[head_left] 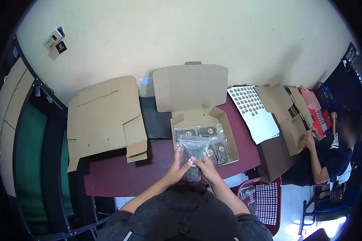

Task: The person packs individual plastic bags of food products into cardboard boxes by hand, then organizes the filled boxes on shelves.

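Both of my hands hold one clear zip bag [193, 151] of dark contents above the front edge of an open cardboard box [232, 145]. My left hand [178, 165] grips the bag's left side, thumb on its front. Opposite it, my right hand [204, 167] holds the right side, its thumb close to the left thumb. Inside the box lie several similar bags with round labels, such as one at the back [207, 131] and one at the right [221, 151]. The box lid [191, 86] stands raised against the wall.
Flattened cardboard [104, 120] lies at the left of the maroon table [120, 176]. Round-sticker sheets [255, 114] are right of the box. Below stands a red basket [279, 225] with bags inside. At far right, another person's hands [310, 139] touch a cardboard box [289, 134].
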Tool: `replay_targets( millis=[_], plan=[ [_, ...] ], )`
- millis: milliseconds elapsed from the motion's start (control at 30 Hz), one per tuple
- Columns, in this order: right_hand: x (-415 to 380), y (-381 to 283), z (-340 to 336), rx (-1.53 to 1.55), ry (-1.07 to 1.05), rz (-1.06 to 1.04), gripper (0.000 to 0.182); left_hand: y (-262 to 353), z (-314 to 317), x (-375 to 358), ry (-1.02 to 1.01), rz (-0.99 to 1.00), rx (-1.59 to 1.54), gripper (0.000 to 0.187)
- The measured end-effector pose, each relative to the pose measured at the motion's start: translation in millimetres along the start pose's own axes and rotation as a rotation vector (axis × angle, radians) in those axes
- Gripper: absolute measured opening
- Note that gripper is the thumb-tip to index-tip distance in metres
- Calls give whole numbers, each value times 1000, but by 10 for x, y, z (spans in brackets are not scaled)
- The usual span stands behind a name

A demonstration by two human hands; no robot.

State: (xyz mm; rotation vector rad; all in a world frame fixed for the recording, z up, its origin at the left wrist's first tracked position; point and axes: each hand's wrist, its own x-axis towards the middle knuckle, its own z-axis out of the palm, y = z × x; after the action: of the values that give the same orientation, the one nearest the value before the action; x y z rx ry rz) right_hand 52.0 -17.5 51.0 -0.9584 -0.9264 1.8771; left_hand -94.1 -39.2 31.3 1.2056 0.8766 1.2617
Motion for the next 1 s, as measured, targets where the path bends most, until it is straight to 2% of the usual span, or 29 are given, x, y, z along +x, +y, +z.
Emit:
replay_targets(
  millis=[100, 167, 233, 333, 467, 533, 600, 833, 1000],
  plan=[
    [-80, -193, 29, -29, 2, 4, 38, -30, 28, -41, -101, 98, 183, 77],
    [-90, -161, 23, -31, 30, 4, 37, 23, 35, -43, -126, 45, 163, 83],
    [-98, -146, 46, -19, 92, -61, 37, 79, 66, -43, -156, 102, 273, 85],
    [-63, -96, 29, 65, 134, -41, 39, 91, 79, -17, -171, 127, 311, 88],
    [-80, -185, 31, 90, 69, -10, 42, 126, 129, 18, -164, 89, 164, 87],
    [-104, -244, 18, 56, 28, 3, 42, 70, 107, 37, -75, 42, 44, 86],
    [-99, -283, 36, 8, -42, -2, 44, 28, 62, 46, -91, 65, 84, 85],
    [-71, -186, 63, 60, 21, 50, 42, 13, 19, 11, -114, 129, 180, 86],
    [-80, -106, 59, 25, 46, -42, 38, 52, -4, -16, -142, 64, 179, 87]
  ],
)
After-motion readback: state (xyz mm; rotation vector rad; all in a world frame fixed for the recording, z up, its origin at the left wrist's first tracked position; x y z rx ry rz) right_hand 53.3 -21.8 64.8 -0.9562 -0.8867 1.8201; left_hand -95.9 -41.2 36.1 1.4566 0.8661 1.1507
